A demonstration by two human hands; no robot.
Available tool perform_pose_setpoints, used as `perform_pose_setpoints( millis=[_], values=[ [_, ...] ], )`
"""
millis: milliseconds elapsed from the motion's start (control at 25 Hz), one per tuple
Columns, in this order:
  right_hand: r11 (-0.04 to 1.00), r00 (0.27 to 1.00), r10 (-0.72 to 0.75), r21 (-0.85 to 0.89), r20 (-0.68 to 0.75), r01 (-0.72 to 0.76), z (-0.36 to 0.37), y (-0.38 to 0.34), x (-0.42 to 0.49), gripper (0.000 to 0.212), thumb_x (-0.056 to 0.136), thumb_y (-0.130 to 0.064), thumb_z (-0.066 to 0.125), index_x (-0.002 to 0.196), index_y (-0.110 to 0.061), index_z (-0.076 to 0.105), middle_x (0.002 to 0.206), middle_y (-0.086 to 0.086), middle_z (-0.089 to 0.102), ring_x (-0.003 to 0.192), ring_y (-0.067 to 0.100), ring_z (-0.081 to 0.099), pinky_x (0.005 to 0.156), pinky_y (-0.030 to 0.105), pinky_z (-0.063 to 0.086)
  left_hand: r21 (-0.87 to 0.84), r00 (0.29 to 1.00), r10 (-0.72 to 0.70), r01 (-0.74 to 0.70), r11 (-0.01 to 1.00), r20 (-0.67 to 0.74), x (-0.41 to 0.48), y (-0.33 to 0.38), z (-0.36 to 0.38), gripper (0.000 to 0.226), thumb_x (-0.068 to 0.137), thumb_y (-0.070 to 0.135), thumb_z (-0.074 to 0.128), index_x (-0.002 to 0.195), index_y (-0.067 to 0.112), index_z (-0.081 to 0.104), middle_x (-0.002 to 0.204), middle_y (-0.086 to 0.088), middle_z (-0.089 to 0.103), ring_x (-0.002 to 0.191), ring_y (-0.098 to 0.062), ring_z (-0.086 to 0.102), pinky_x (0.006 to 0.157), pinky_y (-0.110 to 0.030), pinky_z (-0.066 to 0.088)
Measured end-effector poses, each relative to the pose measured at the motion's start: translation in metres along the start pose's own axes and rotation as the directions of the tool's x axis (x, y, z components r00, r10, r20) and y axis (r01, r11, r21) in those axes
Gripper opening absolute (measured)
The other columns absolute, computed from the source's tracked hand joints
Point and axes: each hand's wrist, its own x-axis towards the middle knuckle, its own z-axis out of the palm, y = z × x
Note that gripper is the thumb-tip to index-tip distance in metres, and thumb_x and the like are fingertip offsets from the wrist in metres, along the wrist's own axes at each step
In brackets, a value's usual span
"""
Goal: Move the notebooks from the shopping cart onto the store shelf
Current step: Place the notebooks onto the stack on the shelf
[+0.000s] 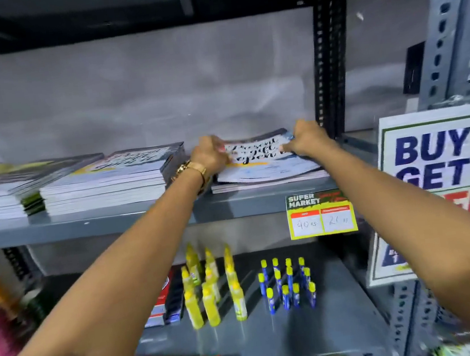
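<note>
Both hands — left hand (210, 154), right hand (307, 139) — grip opposite edges of a bowed notebook (258, 157), lowering it onto a thin pile at the shelf's (114, 219) right. Two taller stacks (104, 182) already sit left — the cart is out of sight, so what's left is unknown.

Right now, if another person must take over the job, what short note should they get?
Left hand and right hand: both grip the side edges of a bowed batch of notebooks, lowering it onto a thin pile at the right of the upper shelf.
Done: two taller stacks lie to its left.
Left: flatten and release this batch. The cart is out of view, so the remaining count is unknown.
</note>
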Motion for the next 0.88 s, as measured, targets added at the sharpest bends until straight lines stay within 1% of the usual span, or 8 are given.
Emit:
perform_pose_setpoints(
  millis=[160,240,320,360,440,560,760,880],
  values=[
    [0.988,0.995,0.038,-0.150,0.088,-0.025,-0.004,-0.005,-0.017,0.059,0.091,-0.056,0.047,0.123,-0.006,0.057,0.136,0.019,0.053,0.132,0.038,0.043,0.105,0.041,0.036,0.122,0.999,0.020,-0.016,0.992,-0.031,0.006,-0.020,-0.002,0.008,0.088,0.006,0.062,0.093,0.011,0.065,0.107,-0.015,0.069,0.107,-0.030,0.066,0.088,-0.034,0.055],
    [0.989,0.980,0.077,-0.139,0.183,-0.052,-0.024,-0.008,-0.031,0.068,0.086,-0.067,0.043,0.109,-0.006,0.061,0.123,0.019,0.059,0.123,0.036,0.053,0.094,0.037,0.043,0.143,1.000,0.008,-0.010,0.990,0.011,-0.004,-0.017,-0.014,0.009,0.088,0.019,0.064,0.092,0.011,0.067,0.103,-0.018,0.071,0.098,-0.032,0.067,0.085,-0.035,0.053],
    [0.990,0.954,0.075,-0.135,0.290,-0.037,-0.042,-0.007,-0.046,0.069,0.070,-0.075,0.055,0.086,-0.008,0.059,0.100,0.014,0.061,0.098,0.031,0.062,0.079,0.032,0.044,0.202,0.988,0.016,-0.048,0.978,0.155,-0.023,-0.008,-0.029,0.031,0.085,0.036,0.068,0.097,0.008,0.073,0.090,-0.011,0.067,0.084,-0.026,0.060,0.076,-0.029,0.047],
    [0.989,0.936,0.063,-0.147,0.346,-0.012,-0.047,-0.005,-0.053,0.071,0.063,-0.073,0.063,0.088,-0.007,0.062,0.100,0.014,0.063,0.095,0.030,0.062,0.081,0.033,0.047,0.236,0.977,0.013,-0.064,0.970,0.212,-0.034,-0.005,-0.034,0.040,0.080,0.045,0.070,0.101,0.011,0.074,0.092,-0.005,0.064,0.085,-0.021,0.056,0.076,-0.026,0.042],
    [0.991,0.922,0.031,-0.135,0.387,0.023,-0.051,0.000,-0.062,0.076,0.064,-0.058,0.076,0.116,-0.004,0.065,0.123,0.014,0.064,0.115,0.032,0.060,0.101,0.040,0.047,0.300,0.969,0.016,-0.092,0.949,0.247,-0.049,-0.003,-0.039,0.050,0.069,0.050,0.078,0.107,0.017,0.073,0.107,0.002,0.060,0.095,-0.016,0.052,0.081,-0.024,0.038],
    [0.995,0.920,0.012,-0.095,0.391,0.027,-0.051,-0.002,-0.068,0.081,0.073,-0.041,0.077,0.134,0.003,0.049,0.143,0.020,0.049,0.134,0.038,0.044,0.112,0.043,0.037,0.331,0.981,0.053,-0.113,0.937,0.186,-0.058,-0.005,-0.033,0.055,0.062,0.048,0.084,0.108,0.020,0.073,0.120,0.004,0.061,0.102,-0.016,0.055,0.079,-0.023,0.038],
    [0.980,0.934,0.054,-0.198,0.353,0.018,-0.042,-0.007,-0.072,0.070,0.079,-0.046,0.070,0.129,0.002,0.056,0.138,0.020,0.054,0.128,0.038,0.051,0.108,0.043,0.039,0.334,0.996,0.073,-0.084,0.939,0.046,-0.059,-0.020,-0.018,0.061,0.064,0.055,0.079,0.113,0.020,0.068,0.126,-0.006,0.064,0.113,-0.025,0.060,0.085,-0.028,0.046],
    [0.971,0.991,0.023,-0.240,0.133,0.010,-0.030,-0.011,-0.090,0.062,0.080,-0.050,0.068,0.119,-0.003,0.060,0.130,0.024,0.058,0.119,0.039,0.054,0.096,0.039,0.043,0.327,0.987,0.160,-0.148,0.933,-0.010,-0.089,-0.023,-0.022,0.056,0.072,0.052,0.075,0.115,0.017,0.066,0.121,-0.007,0.067,0.113,-0.026,0.061,0.090,-0.029,0.047]
  ],
)
